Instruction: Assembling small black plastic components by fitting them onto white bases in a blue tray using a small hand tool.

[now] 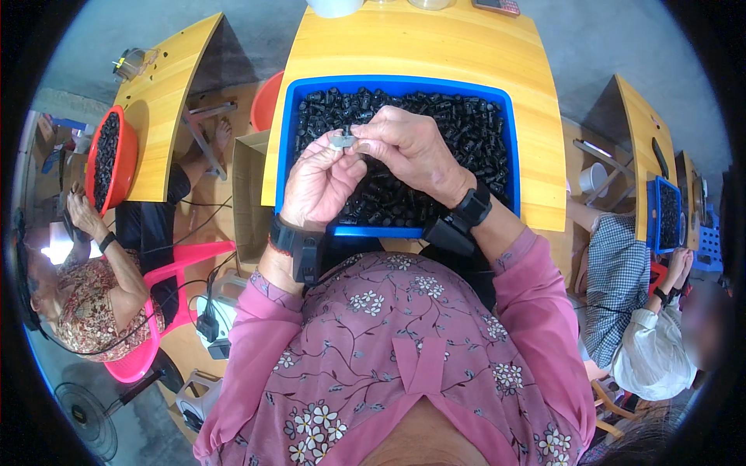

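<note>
1. Our left hand, near the middle of the frame, had its palm partly turned up, thumb and fingers pinching a small grey piece.
2. Our right hand reached in from the right, thumb and forefinger closed at the piece's far side; something dark showed between the fingertips, too covered for us to tell whether it was a separate part.
3. We judged the step in hand to be fine two-handed work on that one piece, well short of being laid down.
4. The next move, in our judgement, called for a steady left pinch while the right fingertips turned, pressed or pulled; which of these, we could not tell.
5. The piece looked dull, pale grey and flattish, with an uneven outline; it was held above the left part of the blue tray, clear of the contents.
6. Beneath our hands, glossy black plastic parts, short and roughly cylindrical, lay jumbled across the tray.
7. The tray rested on a yellow wood-grain table, upper centre.
8. Farther out, at the left of the frame, a red-orange basin held similar dark parts beside a co-worker.
</note>
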Action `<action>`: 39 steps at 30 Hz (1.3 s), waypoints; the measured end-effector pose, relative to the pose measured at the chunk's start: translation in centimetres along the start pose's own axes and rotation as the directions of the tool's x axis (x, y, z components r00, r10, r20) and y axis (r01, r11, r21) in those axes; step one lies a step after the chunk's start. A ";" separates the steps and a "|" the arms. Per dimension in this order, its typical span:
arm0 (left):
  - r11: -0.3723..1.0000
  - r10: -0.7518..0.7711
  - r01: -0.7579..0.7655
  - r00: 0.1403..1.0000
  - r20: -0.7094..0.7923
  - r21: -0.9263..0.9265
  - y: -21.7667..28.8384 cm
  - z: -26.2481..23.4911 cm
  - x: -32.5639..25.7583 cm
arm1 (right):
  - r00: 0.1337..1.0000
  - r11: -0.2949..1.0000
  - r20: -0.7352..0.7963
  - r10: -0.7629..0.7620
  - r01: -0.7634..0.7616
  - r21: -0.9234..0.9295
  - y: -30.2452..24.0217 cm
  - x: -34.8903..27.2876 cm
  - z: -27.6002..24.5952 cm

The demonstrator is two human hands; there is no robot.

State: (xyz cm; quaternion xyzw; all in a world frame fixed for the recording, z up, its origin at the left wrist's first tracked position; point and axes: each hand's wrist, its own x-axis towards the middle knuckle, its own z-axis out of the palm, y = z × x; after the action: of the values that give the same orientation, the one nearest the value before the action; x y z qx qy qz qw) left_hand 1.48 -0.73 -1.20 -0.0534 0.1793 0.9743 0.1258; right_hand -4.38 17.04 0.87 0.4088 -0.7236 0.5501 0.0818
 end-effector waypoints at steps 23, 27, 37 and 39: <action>1.000 0.011 -0.011 1.000 0.016 0.014 0.0 -0.4 0.0 | 0.999 0.994 0.033 -0.021 0.025 -0.106 -0.1 0.2 -0.2; 0.999 0.013 -0.014 1.000 0.012 0.051 0.0 -0.7 0.0 | 0.998 0.993 0.042 0.042 -0.037 -0.115 -0.1 0.0 -0.6; 0.999 0.029 -0.029 0.999 0.023 0.034 -0.2 -0.6 0.0 | 1.000 0.997 0.030 -0.005 0.007 -0.078 -0.5 -0.1 0.4; 0.999 0.027 -0.027 0.999 0.018 0.036 -0.1 -0.5 0.0 | 1.000 0.995 0.020 -0.005 0.007 -0.099 -0.3 0.0 0.3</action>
State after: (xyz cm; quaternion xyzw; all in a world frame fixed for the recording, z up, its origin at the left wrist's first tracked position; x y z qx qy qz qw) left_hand 1.52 -0.82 -1.73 -0.0403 0.1967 0.9729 0.1151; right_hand -4.09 16.71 0.96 0.4118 -0.7497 0.5091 0.0965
